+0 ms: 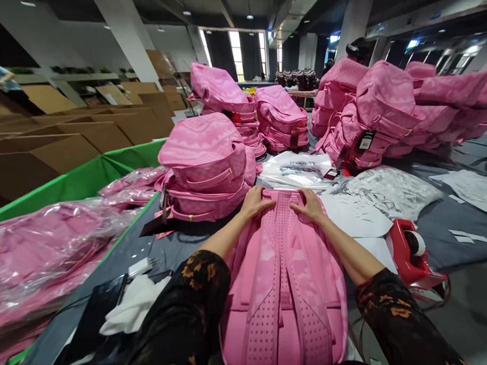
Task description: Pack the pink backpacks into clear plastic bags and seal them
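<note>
A pink backpack (285,287) lies in front of me with its strap side up, its dotted shoulder straps running down the middle. At its far end, my left hand (257,204) grips the left corner, thumb on top and fingers over the edge. The right corner is in my right hand (310,205), held the same way. Just beyond my left hand sits another pink backpack (206,157), with a dark tag at its side. Past the far edge of the held one lie clear plastic bags (294,167).
A red tape dispenser (414,256) stands at right, near a plastic bag of paper slips (391,188). Pink backpacks (388,97) are piled behind. At left, a green-sided bin (134,154) holds plastic-wrapped backpacks. A white cloth (134,306) lies near my left forearm. Cardboard boxes (66,149) stand beyond.
</note>
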A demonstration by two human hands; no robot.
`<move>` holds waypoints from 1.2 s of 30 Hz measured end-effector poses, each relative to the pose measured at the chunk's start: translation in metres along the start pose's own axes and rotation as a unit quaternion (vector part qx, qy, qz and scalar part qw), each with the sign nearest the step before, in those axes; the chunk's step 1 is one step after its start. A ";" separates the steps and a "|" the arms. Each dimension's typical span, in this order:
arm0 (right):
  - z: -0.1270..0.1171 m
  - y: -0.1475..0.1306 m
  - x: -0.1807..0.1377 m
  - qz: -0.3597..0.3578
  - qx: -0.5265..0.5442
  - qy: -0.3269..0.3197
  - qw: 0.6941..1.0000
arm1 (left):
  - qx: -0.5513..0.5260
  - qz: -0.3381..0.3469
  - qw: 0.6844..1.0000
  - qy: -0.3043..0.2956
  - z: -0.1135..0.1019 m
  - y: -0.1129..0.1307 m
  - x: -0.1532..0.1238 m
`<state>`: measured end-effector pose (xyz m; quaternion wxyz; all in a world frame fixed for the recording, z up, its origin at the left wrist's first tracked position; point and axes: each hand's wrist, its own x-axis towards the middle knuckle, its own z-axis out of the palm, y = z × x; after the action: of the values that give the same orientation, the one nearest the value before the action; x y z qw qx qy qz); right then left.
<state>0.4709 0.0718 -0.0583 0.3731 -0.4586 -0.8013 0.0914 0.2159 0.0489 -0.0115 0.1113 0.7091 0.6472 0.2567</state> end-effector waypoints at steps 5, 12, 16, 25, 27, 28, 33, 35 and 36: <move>0.011 -0.027 -0.014 -0.058 0.029 0.017 0.998 | -0.042 0.085 0.985 0.147 0.015 -0.030 -0.060; 0.020 -0.062 -0.059 -0.078 -0.026 -0.046 0.996 | 0.002 0.118 0.970 0.212 0.030 -0.061 -0.136; 0.009 -0.054 -0.073 -0.067 -0.018 -0.127 0.989 | 0.015 0.113 0.986 0.119 0.038 -0.062 -0.146; 0.041 -0.041 -0.004 -0.024 -0.192 -0.258 0.946 | 0.097 0.028 0.995 0.011 0.058 -0.070 -0.073; 0.052 -0.043 0.014 -0.011 -0.231 -0.263 0.937 | 0.112 -0.014 0.994 -0.002 0.053 -0.065 -0.050; 0.056 -0.043 0.020 -0.004 -0.243 -0.262 0.934 | 0.111 -0.028 0.993 -0.020 0.050 -0.062 -0.041; 0.071 -0.037 0.020 0.020 -0.240 -0.204 0.949 | 0.083 -0.062 0.990 -0.095 0.048 -0.025 -0.049; 0.076 -0.034 0.014 0.017 -0.232 -0.176 0.956 | 0.086 -0.061 0.987 -0.124 0.061 -0.007 -0.067; 0.077 -0.033 0.012 0.017 -0.229 -0.165 0.959 | 0.092 -0.058 0.984 -0.141 0.068 -0.001 -0.074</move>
<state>0.3925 0.0776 -0.0901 0.1191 -0.5239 -0.8433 -0.0135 0.2472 -0.0118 -0.0852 0.1501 0.7066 0.6860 0.0868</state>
